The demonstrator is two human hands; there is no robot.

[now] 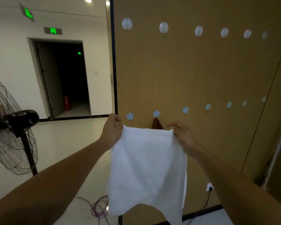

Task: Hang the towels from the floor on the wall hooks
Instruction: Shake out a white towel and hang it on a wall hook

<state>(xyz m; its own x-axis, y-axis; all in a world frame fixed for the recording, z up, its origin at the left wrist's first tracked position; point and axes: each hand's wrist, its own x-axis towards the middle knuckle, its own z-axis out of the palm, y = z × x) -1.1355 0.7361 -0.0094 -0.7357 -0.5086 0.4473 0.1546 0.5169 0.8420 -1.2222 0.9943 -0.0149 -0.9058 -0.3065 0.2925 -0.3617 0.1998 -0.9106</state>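
The tan wood-grain wall panel [185,70] fills the right of the view, and in front of it the white rectangular cloth towel [146,168] hangs lengthwise downward, its top edge stretched level between two grips. The left hand [112,130] pinches the top left corner and the right hand [182,135] the top right, fingers curled on the cloth. The bare pale-blue flower-shaped hook [130,116] sits just above that edge, nearer the left hand, with a hung brown towel [156,124] to its right.
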